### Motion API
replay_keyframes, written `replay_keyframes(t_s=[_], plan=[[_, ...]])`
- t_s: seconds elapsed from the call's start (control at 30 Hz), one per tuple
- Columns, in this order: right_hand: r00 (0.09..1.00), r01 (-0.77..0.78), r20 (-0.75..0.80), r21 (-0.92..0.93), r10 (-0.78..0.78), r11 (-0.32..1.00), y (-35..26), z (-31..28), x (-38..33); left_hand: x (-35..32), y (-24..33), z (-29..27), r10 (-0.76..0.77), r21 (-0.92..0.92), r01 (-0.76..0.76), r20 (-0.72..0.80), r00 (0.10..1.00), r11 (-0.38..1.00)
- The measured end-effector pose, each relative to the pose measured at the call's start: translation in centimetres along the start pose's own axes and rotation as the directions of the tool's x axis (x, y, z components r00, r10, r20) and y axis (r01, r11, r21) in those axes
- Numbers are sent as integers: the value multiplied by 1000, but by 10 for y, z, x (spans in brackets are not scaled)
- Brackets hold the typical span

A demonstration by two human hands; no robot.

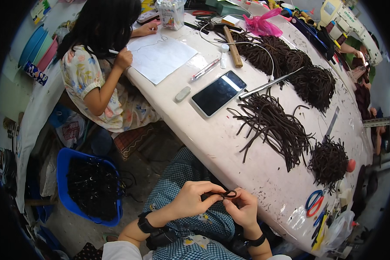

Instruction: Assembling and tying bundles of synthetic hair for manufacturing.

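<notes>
Above my lap, my left hand [199, 197] and my right hand [242, 207] meet over a dark brown cord bent into a small loop [231, 193]. Finger and thumb of each hand pinch it; its ends are hidden behind my fingers. On the white table in front of me lies a loose bundle of cut dark brown cords [277, 128]. A round pile of short, curled dark pieces [328, 161] sits to its right. Larger cord heaps [286, 58] lie farther back. Red and blue handled scissors [315, 203] rest near the table's right end.
At the far left a person [102, 65] draws on white paper [162, 56]. A phone [219, 93], a metal tube [271, 83] and a wooden stick [232, 47] lie on the table [203, 147]. A blue basket [65, 190] of black strips stands on the floor. A sewing machine [351, 28] is at back right.
</notes>
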State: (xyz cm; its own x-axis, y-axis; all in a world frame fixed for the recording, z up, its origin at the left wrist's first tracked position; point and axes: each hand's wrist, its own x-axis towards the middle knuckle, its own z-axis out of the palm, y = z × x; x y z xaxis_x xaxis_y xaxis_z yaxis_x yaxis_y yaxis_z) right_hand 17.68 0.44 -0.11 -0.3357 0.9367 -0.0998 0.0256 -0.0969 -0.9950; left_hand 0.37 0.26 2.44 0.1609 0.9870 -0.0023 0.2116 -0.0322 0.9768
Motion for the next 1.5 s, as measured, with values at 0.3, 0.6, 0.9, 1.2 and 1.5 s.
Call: replay_keyframes(t_s=[0.3,0.6,0.9,1.2,1.5], plan=[[923,381,170,-270,-345,884,-13,-3,2,-2,-7,-1,-262,-295,270,68,963,916],[853,496,162,-545,-495,676,-20,10,12,0,-8,0,-244,-191,246,36,969,950],[936,348,116,-466,-334,814,-25,14,14,0,-8,4,-202,-148,194,-41,979,970],[977,202,-2,-327,-215,923,-18,14,14,0,-8,12,-47,-8,46,-178,983,999],[981,103,-124,-319,-149,942,-18,16,17,-1,-13,22,212,186,-159,-311,927,969]])
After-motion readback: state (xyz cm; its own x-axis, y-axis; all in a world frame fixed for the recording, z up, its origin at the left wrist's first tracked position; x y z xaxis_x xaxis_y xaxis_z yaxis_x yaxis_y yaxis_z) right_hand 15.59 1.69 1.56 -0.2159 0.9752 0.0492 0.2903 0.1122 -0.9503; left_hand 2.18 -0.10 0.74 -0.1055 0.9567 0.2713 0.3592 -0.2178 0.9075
